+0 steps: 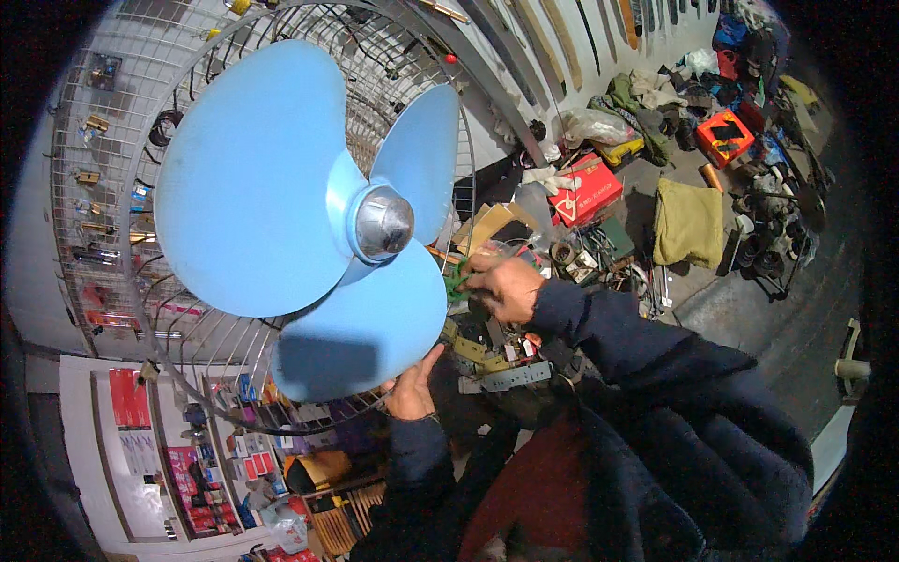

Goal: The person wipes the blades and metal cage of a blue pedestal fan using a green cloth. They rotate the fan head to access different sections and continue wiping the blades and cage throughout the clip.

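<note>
A fan with three light-blue blades (253, 183) and a shiny metal hub cap (384, 223) fills the left and middle of the head view. Its round wire guard (133, 281) stands around the blades, with the blade side uncovered. My left hand (413, 393) is at the guard's lower rim, fingers spread up by the tip of the lowest blade; whether it grips the rim cannot be told. Pinched in the fingers of my right hand (507, 286) is a green thing (456, 284), perhaps a cloth or cord, beside the right edge of the guard.
Metal lock parts (516, 377) lie below my right hand. Beyond are a red shoebox (586, 190), a folded yellow-green cloth (688, 223), an orange box (725, 138) and heaped clutter on the floor. Shelves with small goods (204, 478) stand at lower left, a wire rack (84, 211) behind the fan.
</note>
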The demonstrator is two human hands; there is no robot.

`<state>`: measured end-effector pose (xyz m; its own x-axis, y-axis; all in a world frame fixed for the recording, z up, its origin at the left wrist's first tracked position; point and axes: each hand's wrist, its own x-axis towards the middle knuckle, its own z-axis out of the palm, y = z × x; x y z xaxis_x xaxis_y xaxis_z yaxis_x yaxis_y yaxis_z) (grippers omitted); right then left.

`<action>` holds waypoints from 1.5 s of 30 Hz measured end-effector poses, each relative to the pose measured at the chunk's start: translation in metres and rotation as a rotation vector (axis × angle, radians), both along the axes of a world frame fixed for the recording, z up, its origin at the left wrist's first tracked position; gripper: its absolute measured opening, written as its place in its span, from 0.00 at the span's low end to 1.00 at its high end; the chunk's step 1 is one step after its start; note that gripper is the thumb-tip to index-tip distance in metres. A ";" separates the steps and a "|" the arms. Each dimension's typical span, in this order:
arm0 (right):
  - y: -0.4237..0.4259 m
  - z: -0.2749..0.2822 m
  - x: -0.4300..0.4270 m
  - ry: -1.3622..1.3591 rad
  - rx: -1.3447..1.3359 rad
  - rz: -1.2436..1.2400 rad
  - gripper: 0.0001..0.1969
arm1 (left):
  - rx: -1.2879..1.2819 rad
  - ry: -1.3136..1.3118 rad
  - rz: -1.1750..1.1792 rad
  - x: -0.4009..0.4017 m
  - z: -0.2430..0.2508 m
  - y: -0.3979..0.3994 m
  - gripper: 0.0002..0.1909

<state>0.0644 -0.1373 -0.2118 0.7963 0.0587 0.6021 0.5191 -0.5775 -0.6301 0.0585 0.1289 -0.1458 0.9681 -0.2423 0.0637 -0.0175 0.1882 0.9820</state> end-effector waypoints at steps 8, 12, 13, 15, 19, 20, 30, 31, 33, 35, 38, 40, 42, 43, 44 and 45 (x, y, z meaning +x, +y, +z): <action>-0.022 0.021 0.056 -0.015 -0.014 -0.570 0.21 | 0.024 -0.041 -0.016 -0.002 -0.001 -0.001 0.20; 0.044 -0.001 0.018 0.091 -0.008 -0.369 0.21 | 0.042 0.010 0.037 -0.001 -0.001 -0.004 0.21; 0.053 -0.003 0.009 0.074 0.049 -0.310 0.21 | 0.036 0.007 0.023 -0.001 0.001 -0.004 0.21; 0.059 -0.003 -0.008 0.060 0.108 -0.214 0.21 | 0.047 0.013 0.007 0.001 0.004 -0.005 0.22; 0.021 0.015 -0.004 -0.024 0.073 -0.076 0.21 | 0.121 0.011 0.009 0.003 0.012 -0.007 0.25; 0.009 0.019 0.000 0.001 0.089 -0.210 0.20 | 0.139 0.010 0.026 0.003 0.013 -0.008 0.26; 0.088 0.018 -0.004 0.087 0.046 -0.316 0.17 | 0.153 -0.028 -0.067 0.002 0.006 -0.005 0.31; 0.098 0.018 -0.015 0.043 0.121 -0.228 0.18 | 0.144 -0.012 -0.038 0.002 0.006 -0.005 0.31; 0.095 0.016 -0.027 0.146 0.253 -0.105 0.18 | 0.171 0.042 0.024 0.003 0.009 -0.006 0.32; 0.069 0.016 -0.027 0.176 0.366 0.037 0.16 | 0.150 0.010 -0.040 0.002 0.012 -0.008 0.32; 0.033 0.017 -0.010 0.063 0.328 -0.278 0.16 | 0.142 0.008 -0.052 -0.001 0.013 -0.010 0.32; 0.021 0.016 0.008 0.112 0.270 -0.455 0.17 | 0.146 0.008 -0.051 -0.002 0.011 -0.011 0.32; 0.036 0.017 0.015 0.263 0.110 -0.420 0.21 | 0.151 -0.026 -0.067 -0.001 0.008 -0.009 0.32; 0.052 0.016 0.010 0.229 0.049 -0.377 0.23 | 0.150 -0.001 -0.035 0.000 0.006 -0.008 0.33; 0.072 0.016 0.001 0.099 0.117 -0.324 0.22 | 0.136 0.006 -0.013 0.002 0.004 -0.007 0.33; 0.089 0.017 -0.009 0.125 0.139 -0.232 0.21 | 0.139 0.017 -0.006 0.004 0.002 -0.006 0.33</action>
<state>0.0556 -0.0478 -0.1944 0.8474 -0.2100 0.4877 0.2962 -0.5753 -0.7624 0.0625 0.1230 -0.1438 0.9672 -0.2538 0.0125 0.0003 0.0505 0.9987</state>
